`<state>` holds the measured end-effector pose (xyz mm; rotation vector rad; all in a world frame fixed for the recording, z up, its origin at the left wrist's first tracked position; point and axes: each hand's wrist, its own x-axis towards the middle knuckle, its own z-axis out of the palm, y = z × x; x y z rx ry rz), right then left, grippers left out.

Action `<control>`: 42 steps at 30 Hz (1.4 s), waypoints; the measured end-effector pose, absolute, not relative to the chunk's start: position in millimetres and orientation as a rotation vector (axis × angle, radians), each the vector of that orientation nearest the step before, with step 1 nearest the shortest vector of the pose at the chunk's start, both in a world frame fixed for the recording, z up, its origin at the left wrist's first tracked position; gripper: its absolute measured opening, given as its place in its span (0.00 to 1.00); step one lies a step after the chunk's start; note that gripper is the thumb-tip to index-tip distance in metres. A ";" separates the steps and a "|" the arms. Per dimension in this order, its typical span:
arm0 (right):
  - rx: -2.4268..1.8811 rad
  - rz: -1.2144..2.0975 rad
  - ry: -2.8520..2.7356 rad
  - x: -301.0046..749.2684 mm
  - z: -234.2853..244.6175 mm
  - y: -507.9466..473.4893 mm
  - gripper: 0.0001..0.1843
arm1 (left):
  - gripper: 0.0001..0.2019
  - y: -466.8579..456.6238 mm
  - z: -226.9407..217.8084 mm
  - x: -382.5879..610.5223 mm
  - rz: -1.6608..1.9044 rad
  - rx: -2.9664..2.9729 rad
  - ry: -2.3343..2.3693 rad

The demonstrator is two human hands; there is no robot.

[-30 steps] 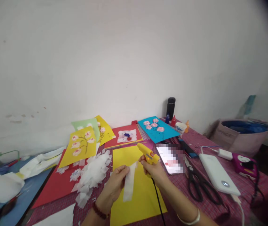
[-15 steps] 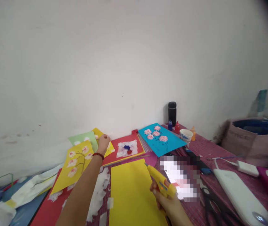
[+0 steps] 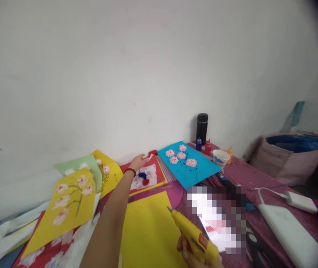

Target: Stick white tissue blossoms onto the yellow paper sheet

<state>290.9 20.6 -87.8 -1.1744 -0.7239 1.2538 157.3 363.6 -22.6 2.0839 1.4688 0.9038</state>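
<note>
Left hand point(image 3: 138, 162) stretched far out, fingers loose, touching red card point(image 3: 159, 174). Right hand point(image 3: 193, 256) gripping yellow glue gun point(image 3: 192, 236) above yellow sheet point(image 3: 147, 230) on worktop point(image 3: 245, 171).

One glue gun point(image 3: 193, 238), one black flask point(image 3: 202, 128), one white cup point(image 3: 220, 157).

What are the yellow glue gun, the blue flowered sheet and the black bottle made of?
The yellow glue gun is likely moulded plastic, smooth and slightly glossy, with a metal-looking nozzle tip. The blue sheet is thin matte paper or card, lying flat; its flowers look like crumpled tissue. The black bottle is matte, coated metal or plastic, too far to tell.
</note>
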 end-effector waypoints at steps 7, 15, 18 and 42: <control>-1.286 1.215 -0.645 293.5 -71.1 13.4 0.16 | 0.23 298.5 16.3 101.6 0.913 2.039 1.509; -1.118 1.230 -0.708 307.1 -73.5 15.8 0.09 | 0.19 63.9 7.1 31.1 0.913 1.499 1.314; -1.114 1.221 -0.720 309.5 -78.5 17.2 0.09 | 0.20 -16.2 -35.5 16.5 0.841 1.537 1.407; -1.272 1.194 -1.225 297.9 -67.2 -14.2 0.09 | 0.13 -74.2 -55.5 65.9 0.479 2.357 1.534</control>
